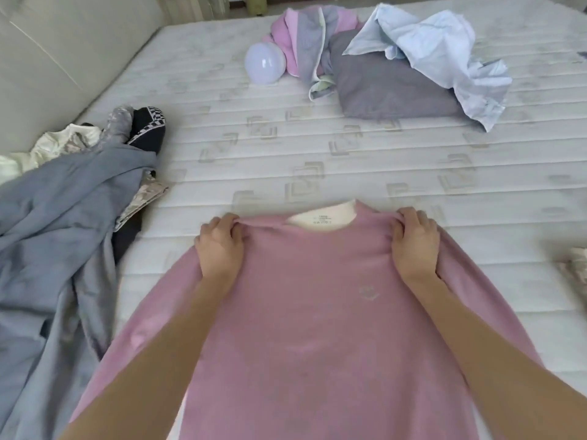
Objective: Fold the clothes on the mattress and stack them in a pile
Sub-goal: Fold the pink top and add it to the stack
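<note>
The step in hand seems to be the spreading of one garment before folding. A pink long-sleeved top [301,312] lies front up on the near part of the mattress [349,160], with its neckline pointing to the far side and a cream inner collar with a label visible. The left hand [219,246] pinches the cloth at the left shoulder, and the right hand [414,244] pinches it at the right shoulder; both have the fingers curled into the fabric. The sleeves run down and outward on each side.

I judge that the folding itself is not yet begun and no pile is seen. The next move probably calls for laying the shoulders flat and then bringing the sleeves inward.

To the left lies a grey-blue garment [63,233] over a dark patterned one [149,128]. At the far side are a light blue shirt [444,52], a grey cushion [387,87], a pink and grey garment [305,36] and a white globe [265,62], all still unfolded or loose.
</note>
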